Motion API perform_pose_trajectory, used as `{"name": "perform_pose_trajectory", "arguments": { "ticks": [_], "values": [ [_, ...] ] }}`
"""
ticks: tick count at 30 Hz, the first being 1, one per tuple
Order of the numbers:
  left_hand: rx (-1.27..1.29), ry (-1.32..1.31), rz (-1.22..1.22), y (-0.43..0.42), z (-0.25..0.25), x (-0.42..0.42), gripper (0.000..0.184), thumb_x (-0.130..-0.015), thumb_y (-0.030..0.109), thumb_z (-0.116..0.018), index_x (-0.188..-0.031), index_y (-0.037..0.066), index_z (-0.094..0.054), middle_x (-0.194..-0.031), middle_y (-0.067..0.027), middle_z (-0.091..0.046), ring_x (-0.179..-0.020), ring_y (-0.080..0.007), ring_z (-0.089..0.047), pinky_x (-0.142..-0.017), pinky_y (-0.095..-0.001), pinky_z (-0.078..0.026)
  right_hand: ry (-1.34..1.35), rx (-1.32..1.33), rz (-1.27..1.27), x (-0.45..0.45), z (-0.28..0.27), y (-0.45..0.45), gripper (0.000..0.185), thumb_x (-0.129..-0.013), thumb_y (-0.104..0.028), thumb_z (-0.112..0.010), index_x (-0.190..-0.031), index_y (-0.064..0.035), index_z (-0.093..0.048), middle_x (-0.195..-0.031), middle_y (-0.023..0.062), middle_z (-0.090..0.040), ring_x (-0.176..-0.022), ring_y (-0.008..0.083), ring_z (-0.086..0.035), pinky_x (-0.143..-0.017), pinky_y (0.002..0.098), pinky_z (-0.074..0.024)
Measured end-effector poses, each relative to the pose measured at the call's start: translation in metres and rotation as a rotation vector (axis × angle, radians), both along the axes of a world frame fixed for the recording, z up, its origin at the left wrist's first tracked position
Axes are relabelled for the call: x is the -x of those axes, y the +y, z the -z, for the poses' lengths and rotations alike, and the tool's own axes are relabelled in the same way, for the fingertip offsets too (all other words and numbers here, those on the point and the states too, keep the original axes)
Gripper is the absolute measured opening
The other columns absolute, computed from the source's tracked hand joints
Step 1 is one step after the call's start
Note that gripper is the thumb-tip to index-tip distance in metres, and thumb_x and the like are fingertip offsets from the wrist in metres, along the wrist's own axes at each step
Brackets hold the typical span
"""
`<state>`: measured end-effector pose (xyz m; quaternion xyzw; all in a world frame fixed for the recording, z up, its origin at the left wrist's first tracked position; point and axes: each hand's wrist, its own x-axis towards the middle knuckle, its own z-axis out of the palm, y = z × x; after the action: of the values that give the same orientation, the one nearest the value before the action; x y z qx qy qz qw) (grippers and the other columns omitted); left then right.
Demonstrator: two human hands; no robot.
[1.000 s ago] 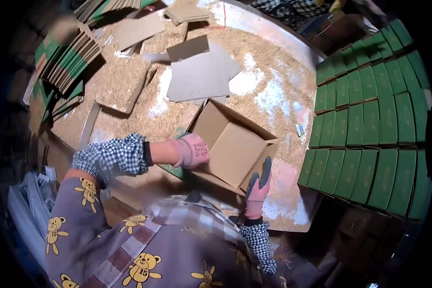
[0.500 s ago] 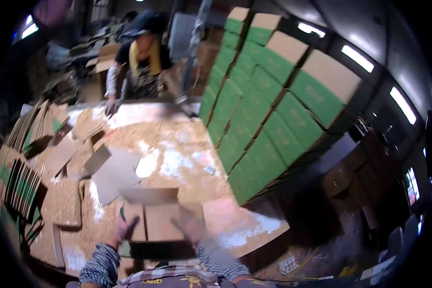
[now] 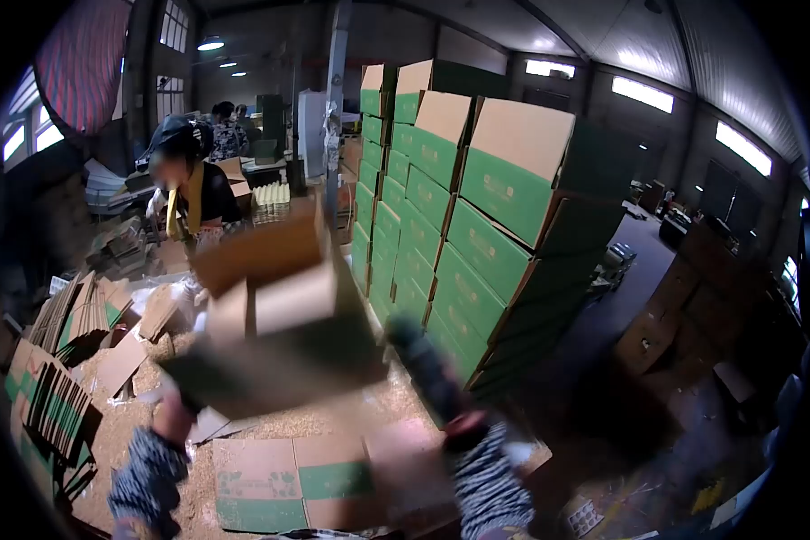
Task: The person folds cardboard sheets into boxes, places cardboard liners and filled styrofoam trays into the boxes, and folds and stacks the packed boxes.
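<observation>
Debris-strewn worktop [image 3: 283, 427]; flattened cartons [image 3: 58, 405], unassembled, at ten o'clock; left hand [image 3: 173, 418] against the raised box [image 3: 279, 369] at eleven, formed but unclosed; right hand [image 3: 432, 373] near it, both grips too blurred to tell; stacked green boxes [image 3: 486, 256] toward one.

From my remote view I see a left sleeve [image 3: 147, 475] and right sleeve [image 3: 490, 481], both in a fine dark-and-white pattern. My left glove [image 3: 173, 418] looks pinkish; my right glove [image 3: 426, 364] looks dark, with pink near its cuff. Both gloves blur.
</observation>
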<state>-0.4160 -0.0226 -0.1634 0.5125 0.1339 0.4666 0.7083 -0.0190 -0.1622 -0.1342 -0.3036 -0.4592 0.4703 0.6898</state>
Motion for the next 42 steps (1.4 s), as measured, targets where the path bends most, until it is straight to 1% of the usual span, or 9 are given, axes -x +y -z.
{"name": "perform_pose_trajectory", "arguments": {
  "ticks": [5, 13, 17, 19, 26, 28, 30, 32, 42],
  "values": [
    [-0.815, 0.100, -0.112, 0.047, -0.216, -0.153, 0.043, -0.096, 0.019, -0.052, -0.135, 0.001, -0.044, -0.133, -0.0133, -0.051, -0.121, -0.0251, -0.051, -0.104, -0.0394, -0.041, -0.435, -0.800, 1.548, -0.179, -0.178, -0.024, 0.027, -0.093, -0.013, -0.057, -0.116, 0.0015, -0.060, -0.106, 0.0099, -0.065, -0.098, 0.0170, -0.060, -0.086, 0.0301, -0.0474],
    [-0.079, 0.492, 0.258, -0.008, -0.354, -0.347, 0.073, -0.080, 0.056, -0.068, -0.133, 0.011, -0.045, -0.125, -0.0205, -0.055, -0.107, -0.0328, -0.061, -0.098, -0.0484, -0.046, 0.125, -0.495, 0.887, -0.320, -0.214, 0.017, 0.042, -0.092, -0.039, -0.063, -0.114, -0.0034, -0.064, -0.093, 0.0017, -0.065, -0.076, 0.0129, -0.059, -0.066, 0.0287, -0.0495],
    [-1.177, 1.135, -0.595, 0.015, -0.355, -0.407, 0.054, -0.091, 0.049, -0.053, -0.135, 0.018, -0.047, -0.123, -0.0298, -0.052, -0.100, -0.0401, -0.062, -0.091, -0.0444, -0.049, -0.244, -0.453, 0.924, -0.365, -0.182, 0.010, 0.044, -0.095, -0.037, -0.059, -0.122, -0.0023, -0.059, -0.105, 0.0039, -0.065, -0.088, 0.0141, -0.060, -0.076, 0.0278, -0.0497],
    [-1.725, 0.180, -0.866, 0.076, -0.324, -0.441, 0.041, -0.096, 0.037, -0.043, -0.127, 0.014, -0.055, -0.108, -0.0167, -0.063, -0.102, -0.0299, -0.062, -0.085, -0.0401, -0.051, -0.281, -0.593, 0.908, -0.382, -0.181, 0.019, 0.047, -0.097, -0.035, -0.055, -0.131, -0.0029, -0.051, -0.120, 0.0066, -0.059, -0.101, 0.0145, -0.056, -0.087, 0.0272, -0.0459],
    [-1.981, 0.447, -0.424, 0.043, -0.267, -0.330, 0.044, -0.086, 0.020, -0.060, -0.128, 0.008, -0.055, -0.121, -0.0155, -0.058, -0.114, -0.0292, -0.055, -0.097, -0.0407, -0.044, -0.265, -0.427, 1.270, -0.349, -0.020, -0.026, 0.042, -0.103, -0.021, -0.041, -0.141, -0.0030, -0.040, -0.138, 0.0137, -0.048, -0.127, 0.0245, -0.046, -0.109, 0.0316, -0.0349],
    [-2.054, 0.549, -0.372, 0.046, -0.237, -0.273, 0.048, -0.083, 0.014, -0.065, -0.128, 0.006, -0.055, -0.127, -0.0159, -0.056, -0.119, -0.0304, -0.053, -0.101, -0.0416, -0.042, -1.581, 0.070, 1.641, -0.437, 0.160, -0.071, 0.043, -0.101, -0.014, -0.039, -0.143, -0.0054, -0.037, -0.146, 0.0175, -0.038, -0.134, 0.0308, -0.037, -0.113, 0.0394, -0.0288],
    [-1.964, 0.805, -0.275, 0.048, -0.172, -0.208, 0.053, -0.079, 0.008, -0.071, -0.129, 0.004, -0.054, -0.132, -0.0163, -0.054, -0.124, -0.0315, -0.051, -0.105, -0.0426, -0.040, -2.414, 1.493, 0.672, -0.307, 0.219, -0.107, 0.058, -0.096, -0.027, -0.044, -0.149, -0.0102, -0.028, -0.156, 0.0192, -0.017, -0.141, 0.0387, -0.020, -0.114, 0.0556, -0.0157],
    [-1.605, 1.371, -0.243, 0.029, -0.074, -0.148, 0.052, -0.075, 0.007, -0.073, -0.124, 0.002, -0.057, -0.126, -0.0177, -0.056, -0.119, -0.0348, -0.052, -0.105, -0.0428, -0.039, -1.524, 1.586, 0.976, -0.289, 0.413, -0.151, 0.066, -0.094, -0.042, -0.044, -0.152, -0.0243, -0.019, -0.156, 0.0145, -0.021, -0.140, 0.0389, -0.022, -0.112, 0.0583, -0.0160],
    [-0.312, 2.018, -0.273, -0.110, 0.211, 0.086, 0.078, -0.085, 0.049, -0.062, -0.145, 0.012, -0.031, -0.144, -0.0283, -0.033, -0.129, -0.0445, -0.038, -0.105, -0.0502, -0.035, -1.374, 0.673, 0.268, 0.127, 0.343, -0.059, 0.070, -0.083, -0.043, -0.059, -0.142, -0.0112, -0.038, -0.151, 0.0101, -0.030, -0.143, 0.0292, -0.018, -0.115, 0.0529, -0.0080]
  ]
}}
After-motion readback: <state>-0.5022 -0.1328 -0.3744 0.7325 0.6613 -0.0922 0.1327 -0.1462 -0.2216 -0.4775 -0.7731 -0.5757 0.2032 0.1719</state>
